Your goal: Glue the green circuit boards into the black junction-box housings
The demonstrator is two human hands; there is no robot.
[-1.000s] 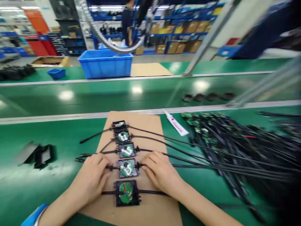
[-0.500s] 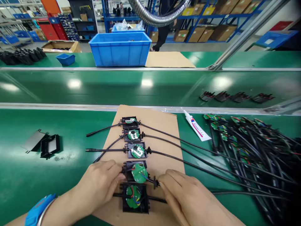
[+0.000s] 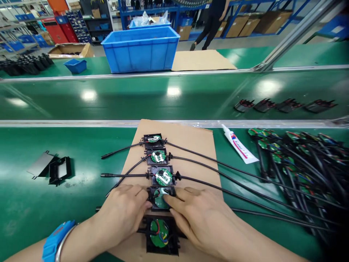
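A row of several black housings with round green circuit boards and black cables lies on a brown cardboard sheet (image 3: 191, 145). My left hand (image 3: 122, 211) grips the left side of the fourth housing (image 3: 160, 198). My right hand (image 3: 199, 214) lies on its right side, fingertips pressing the green board inside it. The nearest housing (image 3: 160, 234) sits just below my hands, its board showing coloured wires. Three more housings (image 3: 160, 176) lie farther up the sheet.
A white glue tube (image 3: 240, 149) lies right of the cardboard. A pile of cabled boards (image 3: 294, 160) fills the right side. Black frame parts (image 3: 58, 169) lie at left. Beyond the belt stand a blue bin (image 3: 141, 49), cardboard and a walking person.
The green board stood tilted out of the fourth housing; now it sits lower under my right fingers. My right hand moved left onto the housing. The view shifted slightly.
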